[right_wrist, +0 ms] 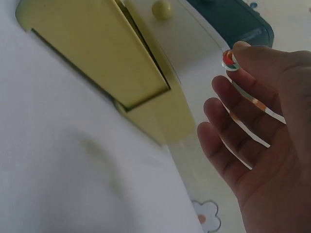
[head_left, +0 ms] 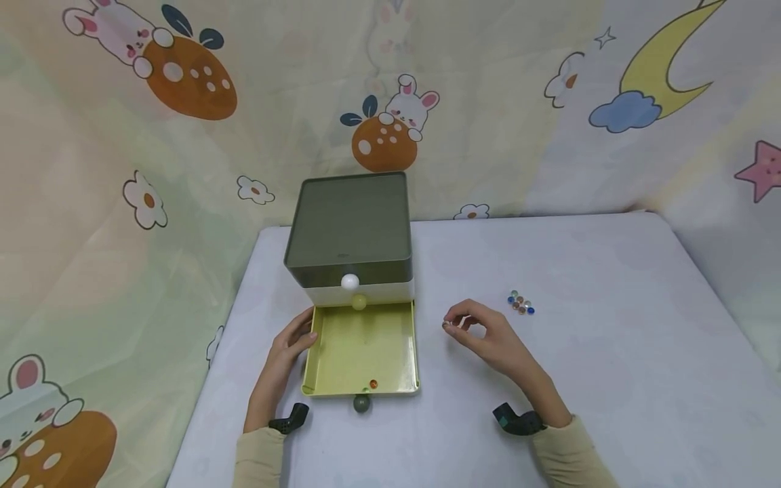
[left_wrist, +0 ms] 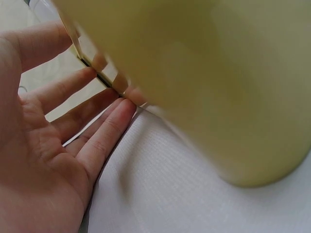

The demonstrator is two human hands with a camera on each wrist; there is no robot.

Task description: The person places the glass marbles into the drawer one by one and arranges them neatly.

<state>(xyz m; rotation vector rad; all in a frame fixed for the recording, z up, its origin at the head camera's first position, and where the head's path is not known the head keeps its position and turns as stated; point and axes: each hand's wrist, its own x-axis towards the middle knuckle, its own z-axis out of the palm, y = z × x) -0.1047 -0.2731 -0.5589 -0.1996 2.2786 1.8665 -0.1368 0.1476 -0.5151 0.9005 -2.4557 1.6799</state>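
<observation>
A small cabinet [head_left: 348,224] with a dark green top has its yellow lower drawer [head_left: 366,346] pulled out. An orange-red marble [head_left: 373,384] and a greenish one [head_left: 366,390] lie near the drawer's front. My left hand [head_left: 291,346] touches the drawer's left side, its thumb at the rim and its fingers extended along the outside in the left wrist view. To the right of the drawer, above the table, my right hand [head_left: 482,333] pinches a marble [right_wrist: 230,60] with red and white colouring between thumb and index finger. The other fingers are loosely bent.
Several glass marbles [head_left: 521,303] lie clustered on the white table [head_left: 610,379], beyond the right hand. Round knobs stick out from the drawer fronts, including a dark green knob [head_left: 362,404] on the open drawer. A printed curtain [head_left: 293,102] hangs behind the table.
</observation>
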